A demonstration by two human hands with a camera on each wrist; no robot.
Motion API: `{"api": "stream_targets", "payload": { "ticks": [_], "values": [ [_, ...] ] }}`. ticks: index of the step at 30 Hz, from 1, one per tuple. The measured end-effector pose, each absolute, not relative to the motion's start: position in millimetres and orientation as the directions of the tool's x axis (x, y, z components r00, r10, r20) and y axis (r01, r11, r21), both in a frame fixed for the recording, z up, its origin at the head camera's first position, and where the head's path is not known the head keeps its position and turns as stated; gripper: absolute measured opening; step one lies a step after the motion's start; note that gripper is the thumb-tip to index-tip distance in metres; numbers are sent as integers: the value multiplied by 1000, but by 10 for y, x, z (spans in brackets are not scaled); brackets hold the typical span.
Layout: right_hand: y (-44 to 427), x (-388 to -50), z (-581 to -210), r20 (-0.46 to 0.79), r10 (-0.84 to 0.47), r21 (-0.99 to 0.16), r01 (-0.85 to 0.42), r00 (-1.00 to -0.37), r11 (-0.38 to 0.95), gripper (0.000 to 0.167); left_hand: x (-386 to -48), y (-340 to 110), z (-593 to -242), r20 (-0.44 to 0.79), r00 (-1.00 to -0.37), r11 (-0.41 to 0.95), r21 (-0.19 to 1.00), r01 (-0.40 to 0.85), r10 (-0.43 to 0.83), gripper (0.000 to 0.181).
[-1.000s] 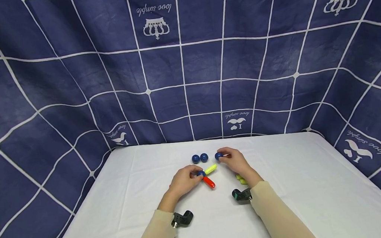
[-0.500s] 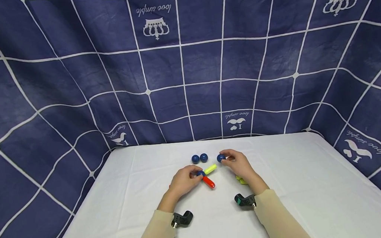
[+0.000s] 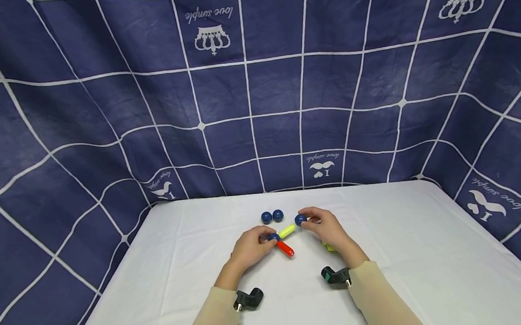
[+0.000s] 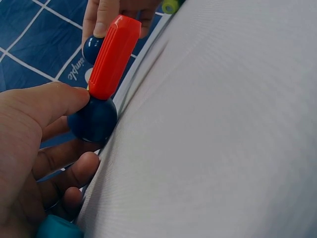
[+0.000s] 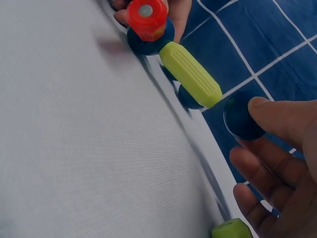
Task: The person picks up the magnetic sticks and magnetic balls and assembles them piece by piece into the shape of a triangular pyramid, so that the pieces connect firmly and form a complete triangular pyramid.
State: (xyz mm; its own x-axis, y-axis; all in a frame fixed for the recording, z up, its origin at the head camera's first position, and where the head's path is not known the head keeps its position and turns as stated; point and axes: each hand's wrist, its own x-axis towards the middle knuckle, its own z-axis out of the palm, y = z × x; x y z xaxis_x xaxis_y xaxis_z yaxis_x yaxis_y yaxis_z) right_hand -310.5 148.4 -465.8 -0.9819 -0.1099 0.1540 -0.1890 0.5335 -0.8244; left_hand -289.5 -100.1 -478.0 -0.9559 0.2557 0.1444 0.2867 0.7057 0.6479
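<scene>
Pinching glossy blue ball (image 4: pixel 93 121) with adjoining red ribbed rod (image 4: pixel 115 57) and yellow ribbed rod (image 5: pixel 190 74) in left hand (image 3: pixel 249 247), second blue ball (image 5: pixel 238 118) in right hand (image 3: pixel 330 229); apparently assembling, likely needing alignment with yellow tip.

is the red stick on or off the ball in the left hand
On: in the left wrist view, one end of the red stick meets the blue ball that the left hand grips; its other end is bare.

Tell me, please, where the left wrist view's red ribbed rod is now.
In the head view, the red ribbed rod is just right of the left hand, one end against the glossy blue ball it holds, nearer the person than the yellow ribbed rod.
</scene>
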Motion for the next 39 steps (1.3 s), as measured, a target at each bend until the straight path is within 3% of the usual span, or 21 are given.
{"api": "stream_targets", "payload": {
  "ticks": [10,39],
  "values": [
    [1471,-3115,-4720,189,-123,-807,-226,-974,545,29,-2898,-1004,-4777,142,-955,696,658,287,259,25],
    [1522,-3089,-4658,103,-177,-772,-191,-979,606,29,-2890,-989,-4761,138,-961,698,664,268,239,25]
  ]
}}
